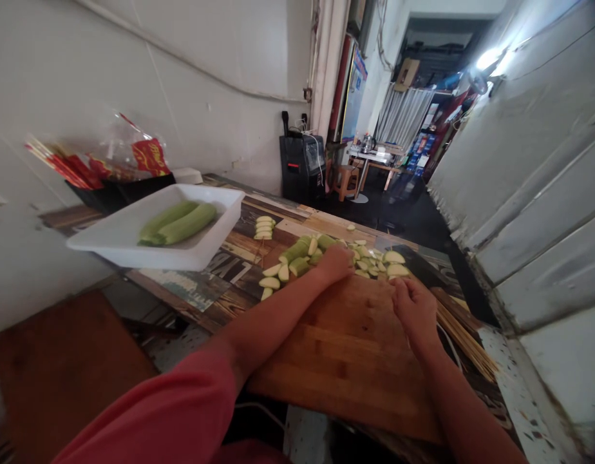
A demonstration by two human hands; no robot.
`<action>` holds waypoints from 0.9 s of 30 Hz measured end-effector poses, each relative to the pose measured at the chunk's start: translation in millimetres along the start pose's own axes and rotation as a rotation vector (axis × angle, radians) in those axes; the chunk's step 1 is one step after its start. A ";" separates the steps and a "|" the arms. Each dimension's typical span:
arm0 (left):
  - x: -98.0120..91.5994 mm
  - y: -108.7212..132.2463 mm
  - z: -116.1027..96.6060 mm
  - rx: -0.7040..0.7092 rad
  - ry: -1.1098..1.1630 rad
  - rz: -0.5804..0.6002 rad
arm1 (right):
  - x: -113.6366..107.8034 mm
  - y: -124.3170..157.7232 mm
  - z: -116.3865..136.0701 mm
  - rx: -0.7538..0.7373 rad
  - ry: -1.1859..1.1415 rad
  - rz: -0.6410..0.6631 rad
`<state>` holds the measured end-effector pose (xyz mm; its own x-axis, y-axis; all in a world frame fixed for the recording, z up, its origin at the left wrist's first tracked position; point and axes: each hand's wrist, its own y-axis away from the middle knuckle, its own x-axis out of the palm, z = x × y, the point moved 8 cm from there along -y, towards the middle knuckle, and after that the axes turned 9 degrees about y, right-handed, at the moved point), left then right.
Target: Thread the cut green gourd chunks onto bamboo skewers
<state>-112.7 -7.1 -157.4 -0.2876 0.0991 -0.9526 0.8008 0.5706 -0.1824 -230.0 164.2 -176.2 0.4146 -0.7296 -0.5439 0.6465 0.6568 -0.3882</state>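
My left hand (340, 264) reaches into a pile of cut zucchini pieces (298, 250) at the far side of a wooden cutting board (348, 361). Its fingers are curled, and whatever they hold is hidden. My right hand (414, 308) is closed in a pinch round a thin wooden skewer, part of which shows faintly below the fist. Just beyond the fingertips is a short row of zucchini slices (395, 264), apparently threaded on the skewer. More small zucchini chunks (368, 261) lie between the two hands. Left of the pile sits a separate stack of slices (264, 227).
A white plastic tray (201, 254) with two whole zucchinis (181, 222) stands at the left. Behind it, a black holder (133, 190) contains packaged sticks. A bundle of bare skewers (466, 341) lies right of the board. A black speaker-like box (302, 167) stands beyond the table.
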 end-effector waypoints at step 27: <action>-4.9 0.8 13.7 -0.164 0.086 -0.037 | 4.5 4.1 4.5 0.137 -0.218 0.097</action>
<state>-103.4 -18.3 -156.2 -0.3647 0.1415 -0.9203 0.6944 0.6998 -0.1676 -222.6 162.8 -176.9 0.5975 -0.6980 -0.3948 0.6715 0.7046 -0.2295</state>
